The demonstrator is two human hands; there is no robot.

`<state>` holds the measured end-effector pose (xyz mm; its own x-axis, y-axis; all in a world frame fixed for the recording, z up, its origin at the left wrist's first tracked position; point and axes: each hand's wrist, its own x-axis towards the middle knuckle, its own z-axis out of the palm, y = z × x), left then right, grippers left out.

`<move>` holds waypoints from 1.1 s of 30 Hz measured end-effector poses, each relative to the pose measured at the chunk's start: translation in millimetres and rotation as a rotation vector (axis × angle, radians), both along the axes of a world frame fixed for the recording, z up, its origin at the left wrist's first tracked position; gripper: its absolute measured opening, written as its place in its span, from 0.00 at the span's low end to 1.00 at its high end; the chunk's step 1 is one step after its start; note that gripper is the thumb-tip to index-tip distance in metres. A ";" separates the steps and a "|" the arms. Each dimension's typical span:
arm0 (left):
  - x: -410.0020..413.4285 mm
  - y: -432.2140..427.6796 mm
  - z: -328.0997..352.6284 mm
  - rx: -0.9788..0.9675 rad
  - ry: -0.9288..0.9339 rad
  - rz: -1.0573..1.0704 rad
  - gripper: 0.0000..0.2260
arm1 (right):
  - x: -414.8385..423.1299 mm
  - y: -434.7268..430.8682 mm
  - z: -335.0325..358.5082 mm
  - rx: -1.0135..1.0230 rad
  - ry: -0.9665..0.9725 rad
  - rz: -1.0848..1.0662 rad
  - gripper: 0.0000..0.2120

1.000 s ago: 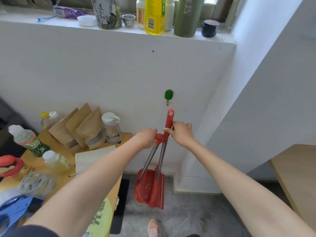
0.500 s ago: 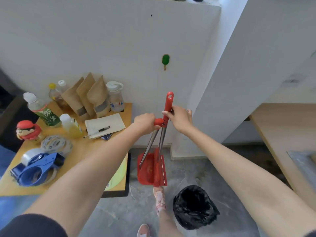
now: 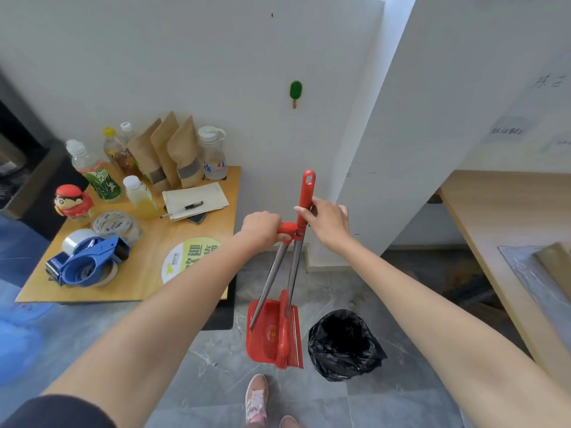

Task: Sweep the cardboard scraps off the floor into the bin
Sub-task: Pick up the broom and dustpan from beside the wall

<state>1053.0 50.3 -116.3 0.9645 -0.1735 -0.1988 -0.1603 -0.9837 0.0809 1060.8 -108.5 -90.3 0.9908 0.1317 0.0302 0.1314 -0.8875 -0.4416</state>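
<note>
Above the bin (image 3: 343,344), both hands (arms outstretched) round broom-and-dustpan handles (image 3: 298,223).

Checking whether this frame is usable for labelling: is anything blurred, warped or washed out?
Head view: wide-angle lens bows the wall edges and stretches both forearms; broom and dustpan set, left hand and right hand read sharp; soft, even daylight; black bin bag loses detail; bottom-left corner smears blue.

Left of the grip, on the wooden table (image 3: 185,239): three kraft pouches (image 3: 168,152), five bottles (image 3: 92,171), one pen (image 3: 182,209), one blue tape dispenser (image 3: 88,264), one red-capped figurine (image 3: 72,200). Below the grip: one red dustpan (image 3: 265,332), one black-lined bin (image 3: 343,344). Above: one green wall hook (image 3: 295,91).
</note>
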 end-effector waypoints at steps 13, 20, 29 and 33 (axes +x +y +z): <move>-101.9 -30.2 -15.3 -0.027 -0.056 0.090 0.19 | -86.6 -32.5 -16.6 0.183 0.029 0.098 0.15; -139.0 -31.6 -4.0 -0.025 -0.166 0.109 0.19 | -112.6 -34.0 4.4 0.260 0.055 0.128 0.15; -173.2 -28.3 2.5 -0.040 -0.204 0.087 0.19 | -147.0 -32.0 11.9 0.272 0.068 0.123 0.17; -203.4 -21.5 2.2 -0.071 -0.217 0.101 0.19 | -180.4 -23.3 12.9 0.329 0.108 0.111 0.18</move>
